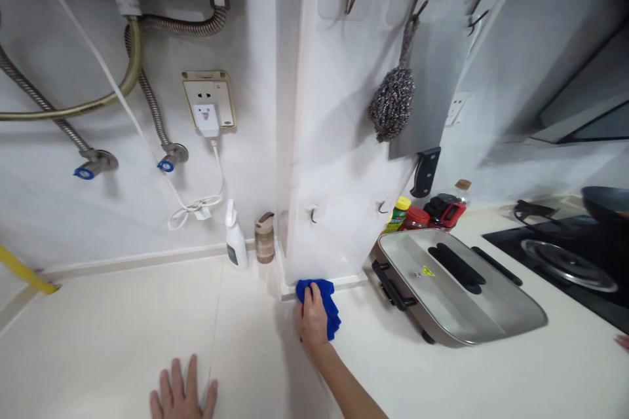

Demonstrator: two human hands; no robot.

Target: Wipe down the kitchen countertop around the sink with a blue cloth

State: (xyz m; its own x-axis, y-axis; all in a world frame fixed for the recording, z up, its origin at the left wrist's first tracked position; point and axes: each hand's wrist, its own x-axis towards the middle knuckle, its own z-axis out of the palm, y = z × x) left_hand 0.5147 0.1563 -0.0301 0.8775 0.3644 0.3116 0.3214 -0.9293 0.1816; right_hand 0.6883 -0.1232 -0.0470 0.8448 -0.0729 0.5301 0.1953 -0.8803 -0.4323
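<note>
A blue cloth (328, 304) is bunched under my right hand (313, 319), whose fingers curl over it. The hand presses the cloth against the low ledge (351, 283) at the foot of the tiled pillar (339, 236), where the pillar meets the white counter. My left hand (181, 396) lies flat on the countertop (122, 334) at the bottom edge of the view, fingers spread, holding nothing. Behind my hands, a white spray bottle (236, 242) and a brown-tinted drinking bottle (264, 239) stand by the wall, left of the pillar.
Right of the pillar sits a lidded electric pan (462, 288), with jars (415, 218) behind it and a gas stove (565, 255) beyond. A steel scourer (393, 105) and a cleaver (425, 170) hang from the pillar. A white cord (196, 206) dangles at the left wall. Fingertips (623, 340) show at the right edge.
</note>
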